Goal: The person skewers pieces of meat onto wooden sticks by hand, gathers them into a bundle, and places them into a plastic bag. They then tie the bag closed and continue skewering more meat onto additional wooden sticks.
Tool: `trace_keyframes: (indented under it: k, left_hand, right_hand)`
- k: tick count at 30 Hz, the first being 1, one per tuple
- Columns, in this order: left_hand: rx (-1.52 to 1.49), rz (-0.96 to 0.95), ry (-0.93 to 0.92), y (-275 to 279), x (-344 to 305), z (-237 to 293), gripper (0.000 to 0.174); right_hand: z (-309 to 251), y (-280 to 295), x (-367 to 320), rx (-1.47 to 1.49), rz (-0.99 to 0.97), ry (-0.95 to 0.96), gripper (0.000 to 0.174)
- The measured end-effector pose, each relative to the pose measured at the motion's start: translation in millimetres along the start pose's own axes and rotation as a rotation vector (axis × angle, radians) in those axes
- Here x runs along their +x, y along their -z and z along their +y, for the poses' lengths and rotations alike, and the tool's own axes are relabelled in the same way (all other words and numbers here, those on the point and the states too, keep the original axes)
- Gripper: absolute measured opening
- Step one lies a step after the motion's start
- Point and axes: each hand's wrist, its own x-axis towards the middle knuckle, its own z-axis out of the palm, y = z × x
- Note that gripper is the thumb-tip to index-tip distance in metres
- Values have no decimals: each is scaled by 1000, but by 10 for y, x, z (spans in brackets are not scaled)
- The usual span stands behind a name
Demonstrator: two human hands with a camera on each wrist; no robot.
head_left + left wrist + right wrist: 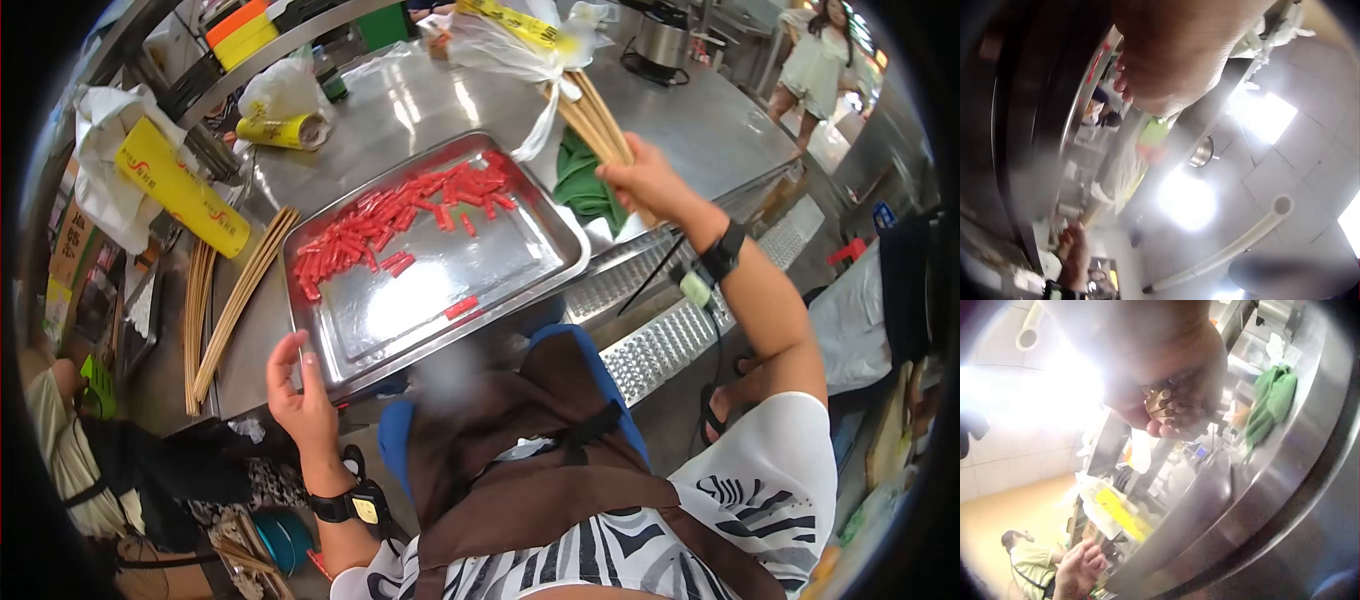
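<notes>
My right hand [650, 180] grips a bundle of thin wooden sticks [592, 118] over the right side of the steel table. The bundle's upper part runs into a white plastic bag [505, 52] with yellow print. In the right wrist view, stick ends [1166, 407] poke out of the fist. A shallow metal tray [525, 250] lies before me, with many short red pieces [385, 215] mostly along its far and left sides. Beside the tray's near left corner is my left hand [300, 395], fingers loosely bent and holding nothing, thumb close to the rim.
Two bundles of loose sticks [245, 300] lie left of the tray. A yellow packet [185, 188] in white plastic stands behind them; another yellow roll [283, 131] is farther back. A green cloth [588, 180] lies right of the tray. A person [815, 70] stands at far right.
</notes>
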Motion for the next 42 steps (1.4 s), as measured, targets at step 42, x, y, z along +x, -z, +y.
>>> trace_keyframes:
  k: [42]
  left_hand:
    - [720, -752, 333, -20, -1798, -874, 42]
  right_hand:
    - [1753, -1094, -1951, -801, -114, -89, 35]
